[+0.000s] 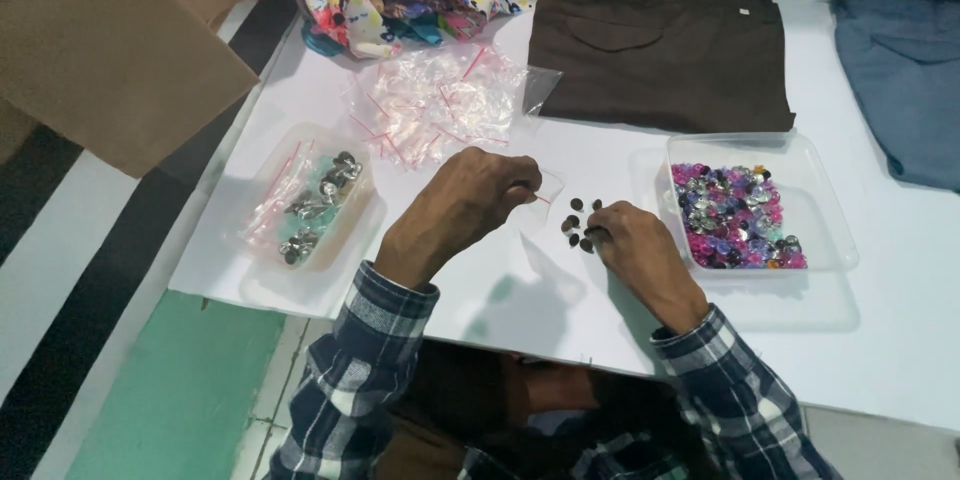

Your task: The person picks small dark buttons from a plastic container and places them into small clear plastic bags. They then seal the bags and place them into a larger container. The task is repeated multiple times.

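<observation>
Your left hand (pixel 462 208) pinches a small clear zip bag (pixel 545 188) by its red-striped edge, fingers pressed together on the plastic, the bag hanging just past your fingertips. Your right hand (pixel 632 250) rests on the white table (pixel 600 155) just beside it, fingertips closed over one of the small dark buttons (pixel 578 223) — the rest lie scattered directly under the bag, between your two grips. Beyond your left hand lies a heap of empty clear bags (pixel 435 102); to its outer side, a clear tray (pixel 305 202) of filled bags. Just outside your right hand sits a clear box (pixel 760 202) of pink, purple and silver beads. Further off — a folded brown garment (pixel 660 55).
</observation>
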